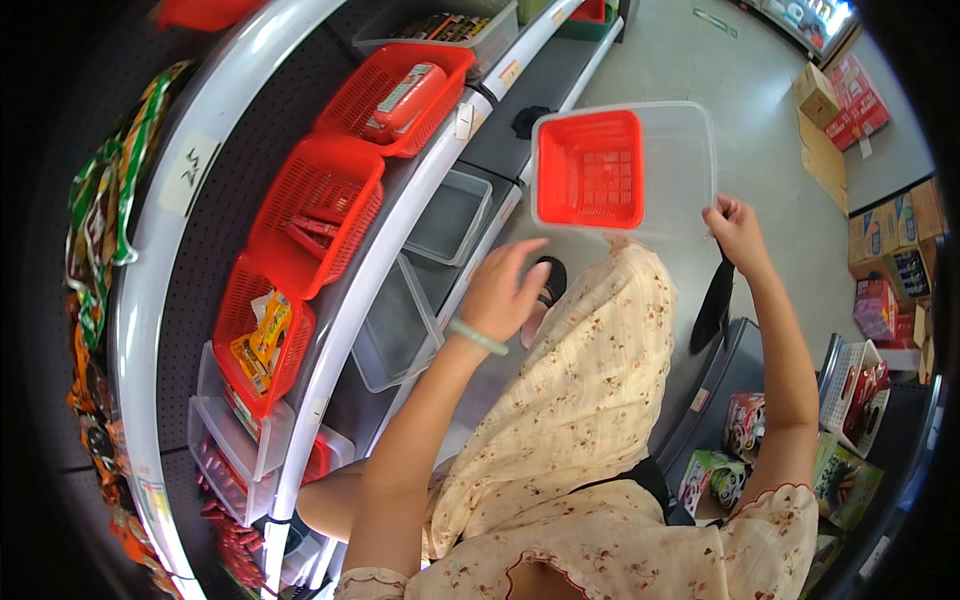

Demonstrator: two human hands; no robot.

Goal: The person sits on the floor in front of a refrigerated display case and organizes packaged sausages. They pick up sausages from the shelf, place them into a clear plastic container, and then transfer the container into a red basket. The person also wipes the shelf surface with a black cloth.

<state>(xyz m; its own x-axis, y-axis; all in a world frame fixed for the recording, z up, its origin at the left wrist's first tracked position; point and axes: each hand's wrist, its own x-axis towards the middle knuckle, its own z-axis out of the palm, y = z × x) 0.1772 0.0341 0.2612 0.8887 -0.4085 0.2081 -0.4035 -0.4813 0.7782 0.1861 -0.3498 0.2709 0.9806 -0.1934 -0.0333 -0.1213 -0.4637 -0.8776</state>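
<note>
My right hand (738, 232) is closed in a pinch at the near right corner of a clear plastic bin (680, 165). From its fingers hangs a limp, dark piece that looks like a black cloth (712, 308). Inside the bin's left part sits a red plastic basket (592, 168) with slotted walls and nothing in it. My left hand (508, 287), below a pale bangle, is open in the air with fingers apart, between the bin and the shelf. Nearest to it are two clear bins on the lower shelf, an upper one (448, 217) and a lower one (398, 322).
Red baskets with packets (268, 335) line the upper shelf at left. A crumpled black thing (530, 122) lies on the lower shelf. At right stand a low shelf of snack bags (715, 482), a white basket (853, 395) and cardboard boxes (890, 225).
</note>
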